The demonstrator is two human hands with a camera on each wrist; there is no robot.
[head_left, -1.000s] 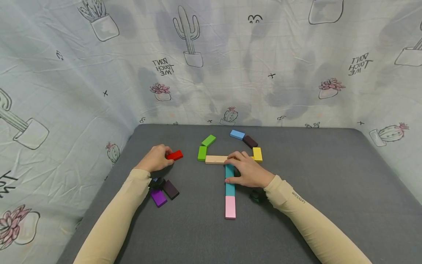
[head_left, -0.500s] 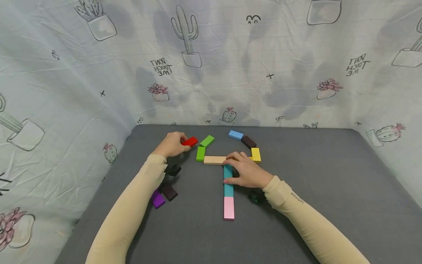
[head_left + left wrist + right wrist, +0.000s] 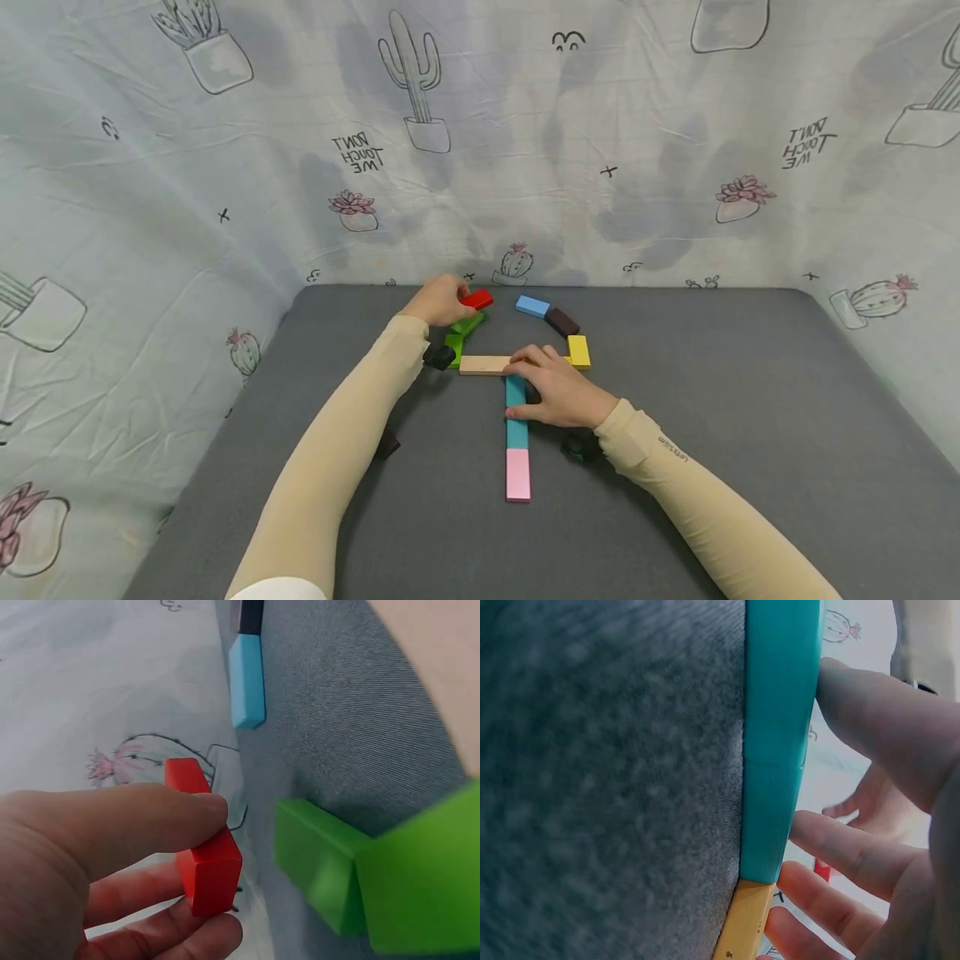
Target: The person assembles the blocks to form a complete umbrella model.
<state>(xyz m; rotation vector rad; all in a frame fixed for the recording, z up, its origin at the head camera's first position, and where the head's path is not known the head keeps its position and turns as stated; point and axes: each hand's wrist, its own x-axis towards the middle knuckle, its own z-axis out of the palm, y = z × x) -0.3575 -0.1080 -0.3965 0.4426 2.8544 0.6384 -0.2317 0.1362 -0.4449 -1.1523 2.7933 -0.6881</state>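
My left hand (image 3: 437, 302) pinches a red block (image 3: 477, 299) between thumb and fingers. In the left wrist view that red block (image 3: 215, 874) appears raised, beside the green blocks (image 3: 319, 862). Below it in the head view, two green blocks (image 3: 468, 323) lie end to end, partly covered by my left hand and wrist camera. My right hand (image 3: 558, 392) rests over the teal blocks (image 3: 517, 429) and the plain wooden block (image 3: 482, 365). Its thumb and fingertips touch their upper faces in the right wrist view, without curling round them.
A pink block (image 3: 517, 475) continues the teal line toward me. Yellow (image 3: 578, 352), dark brown (image 3: 562, 322) and light blue (image 3: 532, 307) blocks curve along the right. Another dark block (image 3: 387, 445) shows partly behind my left sleeve. A patterned cloth (image 3: 480, 167) hangs behind the grey table (image 3: 675, 400).
My left hand has carried the red block rightward and away from me, from the left side to beyond the green blocks. The right hand has stayed in place on the blocks.
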